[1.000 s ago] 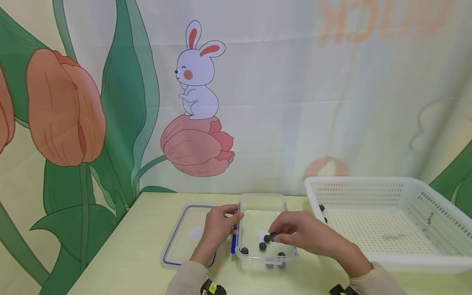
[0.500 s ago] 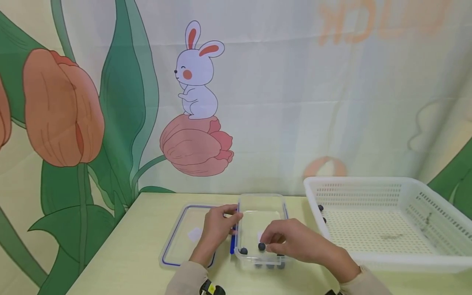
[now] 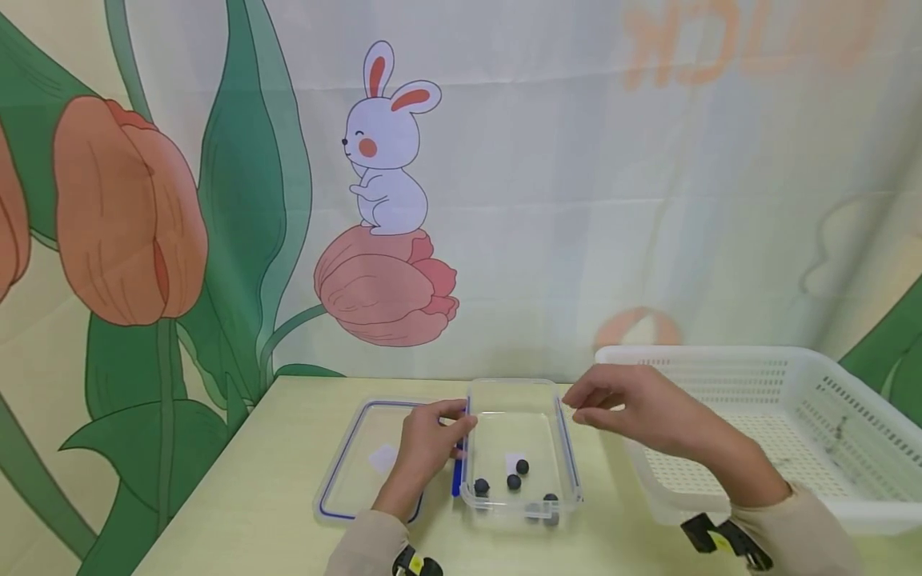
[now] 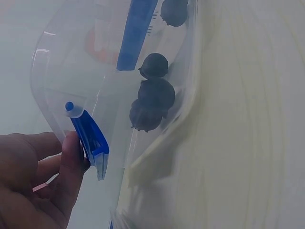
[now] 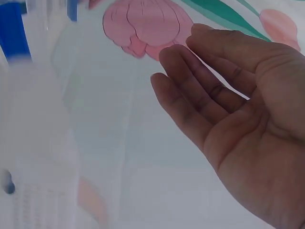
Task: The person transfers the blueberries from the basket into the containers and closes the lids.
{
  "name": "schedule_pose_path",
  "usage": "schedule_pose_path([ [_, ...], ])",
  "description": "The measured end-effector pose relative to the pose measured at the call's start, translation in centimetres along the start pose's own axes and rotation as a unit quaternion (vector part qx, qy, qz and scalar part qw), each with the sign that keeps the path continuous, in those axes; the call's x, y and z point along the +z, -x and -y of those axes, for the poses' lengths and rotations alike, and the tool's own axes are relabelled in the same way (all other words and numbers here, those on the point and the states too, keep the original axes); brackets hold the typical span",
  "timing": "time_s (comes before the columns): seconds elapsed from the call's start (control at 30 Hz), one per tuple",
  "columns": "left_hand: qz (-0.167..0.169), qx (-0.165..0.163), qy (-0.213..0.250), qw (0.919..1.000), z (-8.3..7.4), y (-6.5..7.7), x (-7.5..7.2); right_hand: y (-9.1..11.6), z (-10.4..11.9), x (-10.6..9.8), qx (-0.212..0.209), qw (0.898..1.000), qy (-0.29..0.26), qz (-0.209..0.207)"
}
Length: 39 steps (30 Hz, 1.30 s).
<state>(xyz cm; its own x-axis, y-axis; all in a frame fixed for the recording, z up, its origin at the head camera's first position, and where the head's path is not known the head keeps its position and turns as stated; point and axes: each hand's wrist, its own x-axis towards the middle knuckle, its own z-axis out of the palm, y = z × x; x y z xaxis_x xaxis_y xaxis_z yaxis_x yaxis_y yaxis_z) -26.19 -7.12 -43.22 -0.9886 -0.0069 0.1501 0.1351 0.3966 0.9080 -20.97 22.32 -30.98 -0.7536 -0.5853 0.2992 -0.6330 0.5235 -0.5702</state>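
Note:
A clear plastic food container [image 3: 569, 460] stands on the table with several dark blueberries [image 3: 514, 482] on its floor, mostly toward the near end. My left hand [image 3: 425, 448] grips the container's left wall, thumb over the rim. In the left wrist view, those fingers are beside a hanging blue latch [image 4: 90, 136], and blueberries [image 4: 157, 94] show through the wall. My right hand [image 3: 641, 408] is raised between the container and the white basket, over the basket's left side. In the right wrist view, that hand [image 5: 238, 109] has loosely bent fingers and nothing in them.
The container's lid [image 3: 344, 448], with a blue seal, lies flat on the table at left. A white perforated basket [image 3: 889, 452] stands at right. One blueberry [image 5: 8, 182] shows in the basket in the right wrist view. A printed curtain [image 3: 519, 240] hangs behind.
My right hand was low in the container, at a blueberry. It has let go and moved up and right, out toward the basket. My left hand has stayed on the container.

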Motion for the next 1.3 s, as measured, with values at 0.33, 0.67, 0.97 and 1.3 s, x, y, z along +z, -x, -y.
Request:
schedule_pose_path([
  [0.33, 0.001, -0.001, 0.005, 1.0000, 0.1, 0.0, -0.1, -0.4, -1.6, -4.9, 0.051, 0.998, 0.030, -0.012],
  [0.67, -0.002, -0.006, 0.001, 1.0000, 0.1, 0.0, -0.1, -0.6, -5.1, -7.5, 0.099, 0.994, 0.042, -0.003],
  [0.97, 0.000, -0.005, 0.002, 1.0000, 0.1, 0.0, -0.1, -0.5, -9.9, -7.5, 0.157, 0.987, 0.021, 0.024],
  [1.3, -0.002, -0.004, 0.007, 1.0000, 0.0, 0.1, -0.2, 0.1, -14.9, -6.1, 0.183, 0.978, -0.061, 0.085],
])
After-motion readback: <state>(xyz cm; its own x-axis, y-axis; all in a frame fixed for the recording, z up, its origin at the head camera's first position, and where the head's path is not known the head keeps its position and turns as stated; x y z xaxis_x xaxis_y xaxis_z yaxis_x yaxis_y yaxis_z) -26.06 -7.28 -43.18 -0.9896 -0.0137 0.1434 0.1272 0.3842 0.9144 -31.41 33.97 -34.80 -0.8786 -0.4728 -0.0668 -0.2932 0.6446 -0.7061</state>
